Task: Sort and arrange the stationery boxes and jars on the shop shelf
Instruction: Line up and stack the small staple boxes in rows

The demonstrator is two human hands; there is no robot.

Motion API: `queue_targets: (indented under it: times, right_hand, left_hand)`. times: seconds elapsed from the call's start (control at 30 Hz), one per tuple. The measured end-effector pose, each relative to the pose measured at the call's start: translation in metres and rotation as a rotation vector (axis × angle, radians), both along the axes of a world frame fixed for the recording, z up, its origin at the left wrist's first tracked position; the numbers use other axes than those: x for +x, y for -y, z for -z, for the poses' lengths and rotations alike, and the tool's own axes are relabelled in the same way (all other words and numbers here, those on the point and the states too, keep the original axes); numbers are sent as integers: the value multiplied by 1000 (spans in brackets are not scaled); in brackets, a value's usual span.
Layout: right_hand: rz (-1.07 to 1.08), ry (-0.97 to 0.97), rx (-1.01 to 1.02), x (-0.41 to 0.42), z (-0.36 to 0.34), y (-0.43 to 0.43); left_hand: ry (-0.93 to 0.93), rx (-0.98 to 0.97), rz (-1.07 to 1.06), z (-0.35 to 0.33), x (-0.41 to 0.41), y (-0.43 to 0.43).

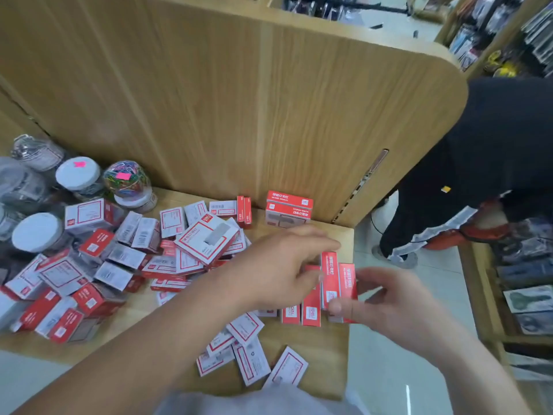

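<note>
Heap of small red-and-white cardboard boxes (119, 262) on wooden shelf (329, 369), left and centre. Clear plastic jars with white lids (77, 175) behind heap, far left. Two stacked boxes (288, 208) at back against upright wooden panel (239, 100). Row of upright boxes (326, 289) at right edge. Flat boxes (251, 351) near front.

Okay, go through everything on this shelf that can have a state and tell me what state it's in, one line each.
Left hand: fingers spread over the row of red boxes.
Right hand: pinching the rightmost upright red box.
Row of red boxes: side by side at the shelf's right edge.
Pile of boxes: jumbled, unsorted.
Two stacked boxes: neat, against the back panel.
Jar of coloured clips: upside down, resting on its lid.
White-lidded jar: upright, closed.
</note>
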State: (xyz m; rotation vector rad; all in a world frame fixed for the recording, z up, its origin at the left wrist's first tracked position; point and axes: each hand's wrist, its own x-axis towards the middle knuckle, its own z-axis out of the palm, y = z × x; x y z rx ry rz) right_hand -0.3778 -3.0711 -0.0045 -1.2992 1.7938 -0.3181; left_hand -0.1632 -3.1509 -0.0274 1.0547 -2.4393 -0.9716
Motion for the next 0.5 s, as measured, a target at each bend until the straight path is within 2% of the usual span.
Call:
queue_targets:
  times: [0.1, 0.2, 0.37, 0.5]
  right_hand:
    - [-36, -21, 26, 3, 5, -11]
    - [41, -19, -39, -4, 5, -11]
    - [286, 77, -136, -7, 8, 7]
    - [341, 70, -210, 2, 10, 27]
  left_hand:
    - [56, 127, 57, 9, -7, -5]
    - [10, 111, 39, 13, -1, -2]
    - [-16, 75, 0, 14, 13, 2]
    - [-27, 70, 40, 12, 13, 13]
